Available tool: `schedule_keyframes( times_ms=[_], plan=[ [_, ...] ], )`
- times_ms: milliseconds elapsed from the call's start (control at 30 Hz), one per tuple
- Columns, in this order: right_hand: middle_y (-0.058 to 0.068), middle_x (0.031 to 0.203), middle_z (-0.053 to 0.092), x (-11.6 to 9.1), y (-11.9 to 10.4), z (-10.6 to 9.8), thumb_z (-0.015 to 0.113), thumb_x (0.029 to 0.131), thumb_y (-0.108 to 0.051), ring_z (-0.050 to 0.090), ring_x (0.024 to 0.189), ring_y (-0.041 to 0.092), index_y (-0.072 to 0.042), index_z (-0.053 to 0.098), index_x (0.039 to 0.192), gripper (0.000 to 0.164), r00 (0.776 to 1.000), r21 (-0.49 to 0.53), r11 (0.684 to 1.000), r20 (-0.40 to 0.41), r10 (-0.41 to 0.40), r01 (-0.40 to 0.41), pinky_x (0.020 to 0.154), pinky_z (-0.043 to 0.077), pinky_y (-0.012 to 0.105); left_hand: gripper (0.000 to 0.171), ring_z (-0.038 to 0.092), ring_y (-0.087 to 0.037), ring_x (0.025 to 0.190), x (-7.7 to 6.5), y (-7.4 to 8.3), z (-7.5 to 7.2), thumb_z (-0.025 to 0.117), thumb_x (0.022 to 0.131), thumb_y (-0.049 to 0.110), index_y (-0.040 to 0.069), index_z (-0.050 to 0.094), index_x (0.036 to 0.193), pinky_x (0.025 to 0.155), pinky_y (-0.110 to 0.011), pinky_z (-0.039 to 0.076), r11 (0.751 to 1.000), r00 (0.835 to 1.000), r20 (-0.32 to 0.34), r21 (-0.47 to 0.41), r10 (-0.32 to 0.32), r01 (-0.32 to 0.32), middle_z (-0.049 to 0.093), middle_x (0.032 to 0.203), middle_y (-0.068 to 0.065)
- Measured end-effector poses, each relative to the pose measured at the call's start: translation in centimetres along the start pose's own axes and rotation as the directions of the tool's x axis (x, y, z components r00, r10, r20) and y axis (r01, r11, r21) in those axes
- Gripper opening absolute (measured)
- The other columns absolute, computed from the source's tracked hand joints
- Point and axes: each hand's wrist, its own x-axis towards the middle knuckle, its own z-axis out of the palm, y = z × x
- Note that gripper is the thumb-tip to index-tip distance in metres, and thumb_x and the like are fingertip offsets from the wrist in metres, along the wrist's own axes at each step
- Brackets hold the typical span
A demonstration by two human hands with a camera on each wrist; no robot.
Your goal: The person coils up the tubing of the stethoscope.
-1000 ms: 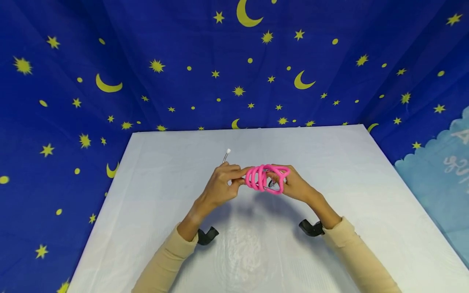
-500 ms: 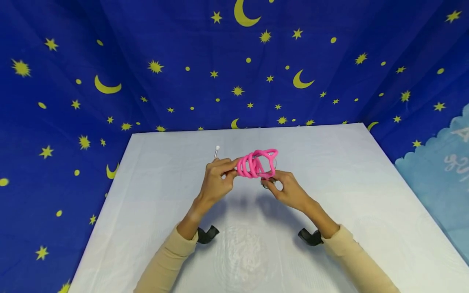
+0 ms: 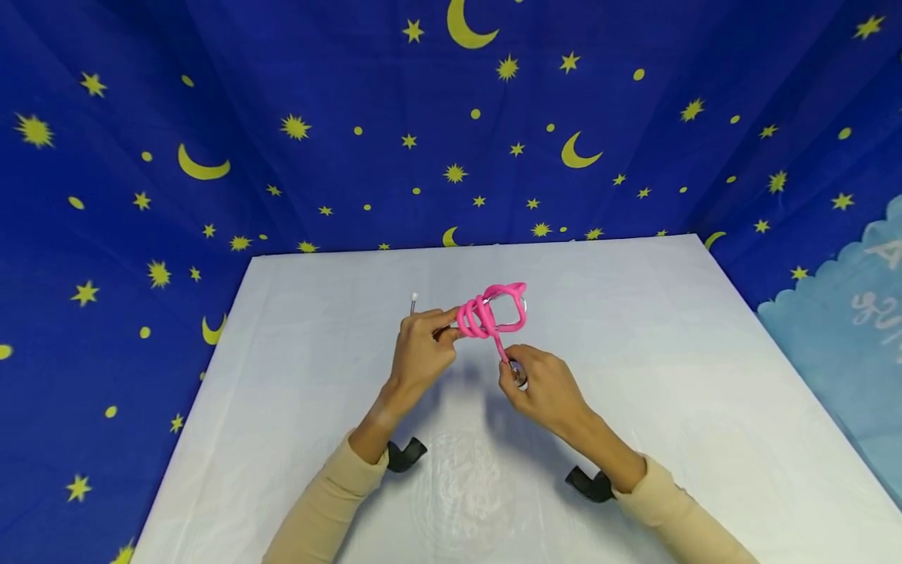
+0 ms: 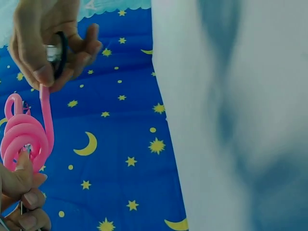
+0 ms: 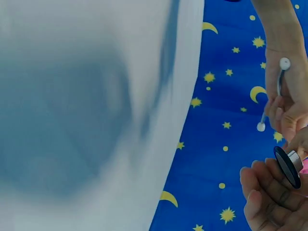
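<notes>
A stethoscope with pink tubing (image 3: 468, 321) is held up over the table by both hands. Several turns of the tube wrap round its metal ear tubes, and a wider loop stands out beyond them to the right. My left hand (image 3: 423, 352) grips the ear tubes at the left end of the coil. White ear tips (image 5: 285, 63) stick out past that hand. Lower right, my right hand (image 3: 550, 388) pinches the tube's end at the round, black-rimmed chest piece (image 4: 60, 55). Between coil and chest piece a short stretch of tube runs straight.
The table (image 3: 317, 313) has a white cover. Behind it and at the sides hangs a blue cloth (image 3: 338, 172) with yellow moons and stars. Black curved pieces (image 3: 406, 454) sit at both wrists, by the beige sleeves (image 3: 320, 493).
My right hand has come from behind the pink loop toward me, drawing the chest piece and tube end out below the coil. My left hand has shifted slightly left, keeping its grip.
</notes>
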Motion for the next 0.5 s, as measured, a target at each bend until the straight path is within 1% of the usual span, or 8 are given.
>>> schedule_keyframes(
  times_ms=[67, 267, 400, 500],
  plan=[
    [-0.001, 0.070, 0.063, -0.06, -0.05, -0.19, 0.062, 0.084, -0.009, 0.056, 0.057, 0.005, -0.007, 0.067, 0.081, 0.006, 1.000, -0.036, 0.999, 0.001, 0.012, -0.012, 0.051, 0.044, 0.019, 0.034, 0.034, -0.007, 0.048, -0.08, -0.06, 0.10, 0.062, 0.082, -0.007, 0.005, 0.074, 0.112, 0.044, -0.020, 0.026, 1.000, 1.000, 0.011, 0.021, -0.020, 0.020, 0.059, 0.062, -0.002],
    [-0.001, 0.070, 0.064, -0.07, -0.16, -0.63, 0.063, 0.082, -0.009, 0.058, 0.057, 0.007, -0.006, 0.067, 0.080, 0.005, 1.000, -0.091, 0.996, 0.009, 0.020, -0.019, 0.051, 0.045, 0.021, 0.033, 0.035, -0.007, 0.049, -0.01, -0.30, 0.22, 0.063, 0.083, -0.005, 0.006, 0.074, 0.112, 0.045, -0.020, 0.026, 0.998, 0.998, 0.030, 0.019, -0.054, 0.053, 0.059, 0.063, -0.001],
    [-0.002, 0.067, 0.061, -0.03, -0.36, -0.60, 0.062, 0.082, -0.010, 0.056, 0.055, 0.006, -0.008, 0.065, 0.077, 0.006, 1.000, -0.117, 0.993, 0.017, -0.011, 0.013, 0.049, 0.043, 0.019, 0.034, 0.036, -0.008, 0.048, -0.02, -0.29, 0.22, 0.062, 0.083, -0.006, 0.007, 0.074, 0.112, 0.044, -0.021, 0.026, 0.997, 0.997, 0.037, 0.020, -0.072, 0.072, 0.059, 0.064, -0.001],
    [-0.002, 0.064, 0.058, 0.05, -0.54, -0.51, 0.062, 0.082, -0.011, 0.055, 0.052, 0.006, -0.008, 0.063, 0.075, 0.007, 0.999, -0.130, 0.991, 0.012, -0.036, 0.037, 0.047, 0.042, 0.019, 0.033, 0.039, -0.008, 0.049, 0.05, -0.25, 0.25, 0.062, 0.083, -0.006, 0.006, 0.074, 0.111, 0.044, -0.021, 0.029, 0.997, 0.996, 0.034, 0.006, -0.079, 0.078, 0.062, 0.066, -0.003]
  ],
)
